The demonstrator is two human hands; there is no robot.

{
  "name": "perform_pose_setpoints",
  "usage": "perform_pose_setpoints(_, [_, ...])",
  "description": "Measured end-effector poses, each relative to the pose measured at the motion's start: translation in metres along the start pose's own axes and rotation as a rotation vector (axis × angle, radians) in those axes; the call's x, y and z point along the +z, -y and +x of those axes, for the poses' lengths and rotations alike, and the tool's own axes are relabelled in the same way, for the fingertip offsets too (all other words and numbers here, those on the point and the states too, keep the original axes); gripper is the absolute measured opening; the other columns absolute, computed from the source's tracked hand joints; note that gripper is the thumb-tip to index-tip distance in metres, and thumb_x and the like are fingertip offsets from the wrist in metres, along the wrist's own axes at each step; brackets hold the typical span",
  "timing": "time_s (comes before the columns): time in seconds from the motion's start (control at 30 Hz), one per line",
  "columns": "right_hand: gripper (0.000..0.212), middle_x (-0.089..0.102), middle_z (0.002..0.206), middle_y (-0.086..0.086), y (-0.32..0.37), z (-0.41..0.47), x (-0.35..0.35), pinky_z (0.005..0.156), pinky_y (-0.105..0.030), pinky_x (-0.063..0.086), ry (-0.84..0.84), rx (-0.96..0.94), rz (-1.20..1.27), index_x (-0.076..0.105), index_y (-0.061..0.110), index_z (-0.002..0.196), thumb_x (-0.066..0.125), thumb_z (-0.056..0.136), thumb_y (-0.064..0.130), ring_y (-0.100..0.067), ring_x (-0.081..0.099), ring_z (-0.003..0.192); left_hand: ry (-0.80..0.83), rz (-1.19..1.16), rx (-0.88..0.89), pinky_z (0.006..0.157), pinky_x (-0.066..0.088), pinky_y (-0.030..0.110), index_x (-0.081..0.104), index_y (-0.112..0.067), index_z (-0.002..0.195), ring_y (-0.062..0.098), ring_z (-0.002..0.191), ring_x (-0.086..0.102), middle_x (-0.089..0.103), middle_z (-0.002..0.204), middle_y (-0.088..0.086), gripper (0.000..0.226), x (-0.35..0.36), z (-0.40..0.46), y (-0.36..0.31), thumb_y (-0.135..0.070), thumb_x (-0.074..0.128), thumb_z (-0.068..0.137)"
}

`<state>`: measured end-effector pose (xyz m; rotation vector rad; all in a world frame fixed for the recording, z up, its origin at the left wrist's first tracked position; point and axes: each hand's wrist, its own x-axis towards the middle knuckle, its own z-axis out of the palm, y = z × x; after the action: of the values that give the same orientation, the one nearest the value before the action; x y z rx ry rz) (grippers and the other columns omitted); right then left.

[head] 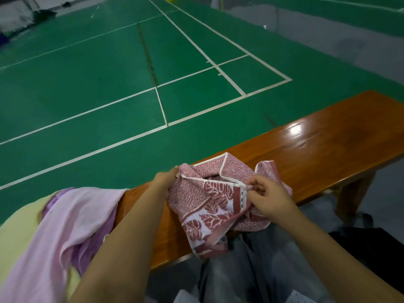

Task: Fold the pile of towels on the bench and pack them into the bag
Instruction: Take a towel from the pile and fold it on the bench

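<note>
A red and white patterned towel (209, 206) with a leaf print lies crumpled on the wooden bench (317, 138), its lower part hanging over the front edge. My left hand (164, 180) pinches its white-trimmed edge at the left. My right hand (269, 193) pinches the same edge further right. A pile of towels (65, 226), pink, purple and pale yellow, is heaped on the bench at the lower left. A dark object (376, 252) at the lower right may be the bag; I cannot tell.
The bench runs from lower left to upper right, its right half bare and glossy. Beyond it spreads a green sports court (109, 73) with white lines. Grey trousers (251, 270) show at the bottom, in front of the bench.
</note>
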<state>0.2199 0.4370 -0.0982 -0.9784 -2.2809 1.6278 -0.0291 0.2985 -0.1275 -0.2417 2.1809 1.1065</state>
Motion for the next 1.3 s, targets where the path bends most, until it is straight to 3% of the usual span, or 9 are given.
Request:
perform_pose_setpoints(0.2, [0.005, 0.066, 0.088, 0.002, 0.000, 0.005, -0.009, 0.078, -0.042, 0.057, -0.008, -0.002, 0.005, 0.058, 0.023, 0.089, 0.062, 0.090, 0.020, -0.017, 0.064, 0.086, 0.035, -0.075, 0.043, 0.090, 0.053, 0.045, 0.062, -0.001, 0.094, 0.032, 0.091, 0.064, 0.066, 0.096, 0.018, 0.036, 0.018, 0.006, -0.011, -0.036, 0.069, 0.088])
perform_pose_setpoints(0.33, [0.004, 0.067, 0.090, 0.002, 0.005, 0.010, -0.020, 0.065, -0.033, 0.056, -0.049, 0.031, 0.042, 0.058, 0.019, 0.095, 0.061, 0.092, 0.018, -0.015, 0.065, 0.074, -0.053, -0.204, 0.155, 0.069, 0.048, 0.038, 0.056, -0.009, 0.077, 0.022, 0.067, 0.051, 0.055, 0.077, 0.012, 0.016, 0.018, -0.003, -0.023, -0.011, 0.068, 0.088])
perform_pose_setpoints(0.43, [0.006, 0.067, 0.094, -0.005, 0.023, 0.021, -0.032, 0.052, -0.023, 0.048, -0.109, -0.018, 0.075, 0.058, 0.016, 0.095, 0.058, 0.092, 0.011, -0.015, 0.065, 0.068, -0.125, -0.303, 0.325, 0.063, 0.041, 0.034, 0.050, -0.013, 0.074, 0.021, 0.067, 0.048, 0.052, 0.078, 0.011, 0.023, 0.004, -0.014, -0.043, 0.000, 0.063, 0.087])
perform_pose_setpoints(0.6, [0.010, 0.062, 0.101, -0.008, 0.080, 0.025, -0.051, 0.044, -0.015, 0.047, -0.221, -0.172, 0.291, 0.051, 0.013, 0.092, 0.049, 0.096, 0.003, -0.012, 0.071, 0.065, -0.369, -0.244, 0.726, 0.065, 0.037, 0.030, 0.051, -0.012, 0.091, 0.014, 0.073, 0.044, 0.049, 0.078, -0.003, 0.011, -0.031, -0.067, -0.081, -0.008, 0.060, 0.087])
perform_pose_setpoints(0.77, [0.017, 0.059, 0.101, -0.001, 0.082, 0.014, -0.048, 0.044, -0.013, 0.046, -0.272, -0.268, 0.372, 0.050, 0.015, 0.089, 0.049, 0.094, -0.001, -0.004, 0.069, 0.067, -0.563, -0.092, 1.052, 0.066, 0.036, 0.012, 0.048, -0.017, 0.085, 0.013, 0.080, 0.044, 0.050, 0.087, 0.001, 0.021, -0.049, -0.123, -0.034, 0.000, 0.060, 0.084])
perform_pose_setpoints(0.9, [0.022, 0.059, 0.104, -0.011, 0.019, 0.008, -0.022, 0.064, -0.020, 0.058, -0.131, -0.089, 0.418, 0.050, 0.015, 0.086, 0.046, 0.094, -0.006, -0.016, 0.069, 0.077, -0.453, 0.205, 0.950, 0.063, 0.030, 0.024, 0.050, -0.012, 0.081, 0.018, 0.081, 0.045, 0.049, 0.089, 0.005, 0.018, -0.028, -0.122, 0.055, 0.002, 0.060, 0.079])
perform_pose_setpoints(1.0, [0.021, 0.058, 0.096, -0.014, -0.023, 0.001, -0.008, 0.061, -0.019, 0.057, -0.029, 0.028, 0.372, 0.051, 0.010, 0.081, 0.050, 0.091, -0.009, -0.014, 0.069, 0.069, -0.280, 0.361, 0.725, 0.062, 0.024, 0.025, 0.043, -0.020, 0.077, 0.020, 0.082, 0.044, 0.043, 0.085, -0.001, 0.027, -0.011, -0.115, 0.109, 0.001, 0.060, 0.078])
perform_pose_setpoints(1.1, [0.024, 0.060, 0.087, -0.018, -0.045, -0.006, -0.007, 0.059, -0.019, 0.054, 0.026, 0.005, 0.270, 0.052, 0.009, 0.076, 0.063, 0.082, -0.011, -0.011, 0.066, 0.067, -0.192, 0.432, 0.657, 0.066, 0.028, 0.025, 0.044, -0.022, 0.081, 0.017, 0.083, 0.048, 0.045, 0.084, -0.008, 0.026, -0.007, -0.113, 0.136, -0.008, 0.065, 0.079])
perform_pose_setpoints(1.3, [0.017, 0.066, 0.086, -0.019, -0.051, -0.015, -0.017, 0.067, -0.022, 0.057, 0.048, -0.039, 0.276, 0.058, 0.006, 0.083, 0.067, 0.080, -0.009, -0.025, 0.065, 0.079, -0.222, 0.154, 0.419, 0.071, 0.045, 0.030, 0.044, -0.017, 0.110, 0.013, 0.085, 0.056, 0.057, 0.097, -0.003, 0.033, -0.012, -0.108, 0.106, -0.037, 0.062, 0.091])
